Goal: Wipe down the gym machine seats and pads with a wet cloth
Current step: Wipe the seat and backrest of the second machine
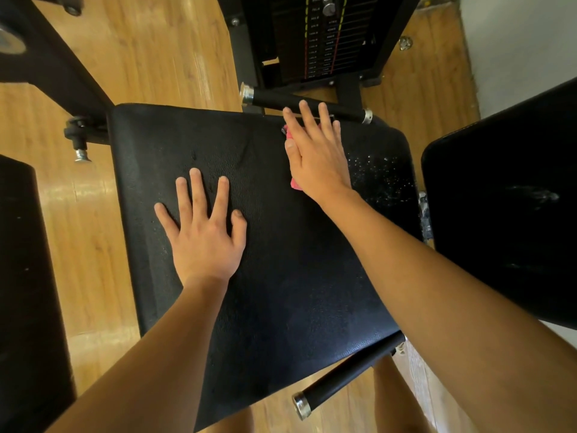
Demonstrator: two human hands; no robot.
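A black padded seat (281,276) fills the middle of the view. My left hand (203,232) lies flat on its left half with fingers spread and straight. My right hand (315,151) presses flat on a pink cloth (295,184) near the seat's far right edge; only small bits of the cloth show beside my palm and thumb. White specks and droplets (377,173) cover the seat to the right of that hand.
A black handle bar (274,100) with chrome ends runs just behind my right fingertips. Another bar (337,376) juts out at the seat's near corner. Black pads stand at right (505,214) and left (28,292). The weight stack (321,39) is behind, on a wooden floor.
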